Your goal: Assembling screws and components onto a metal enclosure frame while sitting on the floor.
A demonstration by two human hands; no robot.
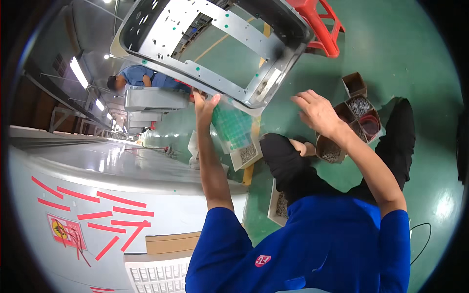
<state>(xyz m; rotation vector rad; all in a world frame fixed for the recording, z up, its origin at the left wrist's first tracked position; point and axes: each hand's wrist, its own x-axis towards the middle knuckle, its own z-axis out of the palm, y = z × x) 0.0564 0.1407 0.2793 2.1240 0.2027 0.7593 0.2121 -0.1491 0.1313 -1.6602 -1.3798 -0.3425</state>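
A large metal housing frame (229, 24), silver with rectangular cut-outs and rounded corners, stands tilted in front of me. Small green dots show on its inner panels. My left hand (204, 105) is at the housing's lower left edge, its fingers closed on a clear sheet of green round stickers (232, 124) that hangs below the frame. Whether the fingertips also touch the housing cannot be made out. My right hand (318, 113) hovers right of the housing's lower corner, fingers apart and slightly bent, with nothing visible in it.
Open cardboard boxes of small metal parts (359, 106) stand on the green floor by my right leg. White trays of parts (246, 155) lie left of my legs. A red plastic stool (322, 24) is behind the housing. A person (141, 77) works at the far left beside a long workbench (112, 161).
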